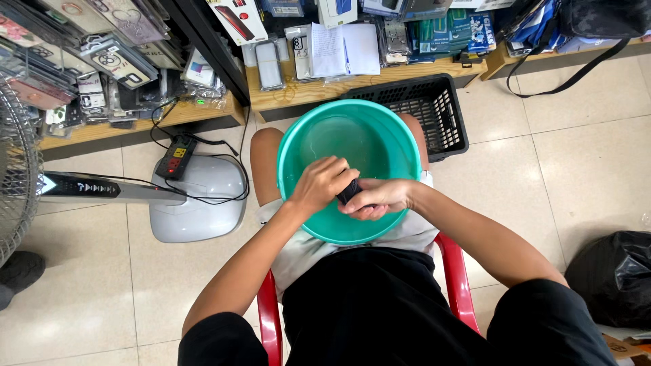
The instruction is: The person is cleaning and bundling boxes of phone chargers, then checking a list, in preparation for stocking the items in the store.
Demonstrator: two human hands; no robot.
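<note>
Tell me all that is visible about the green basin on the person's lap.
The green basin is round, teal-green, and looks like smooth glossy plastic with a rolled rim. It sits upright on the seated person's lap, between the knees, above a red chair. Its inside looks pale and shiny; I cannot tell whether it holds water. The left hand and the right hand meet over its near side, gripping a small dark object. A black crate stands just behind it.

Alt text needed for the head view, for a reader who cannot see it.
Both hands, left and right, grip a small dark object over a teal basin on the seated person's lap. A black crate sits behind, a fan base to the left.
</note>
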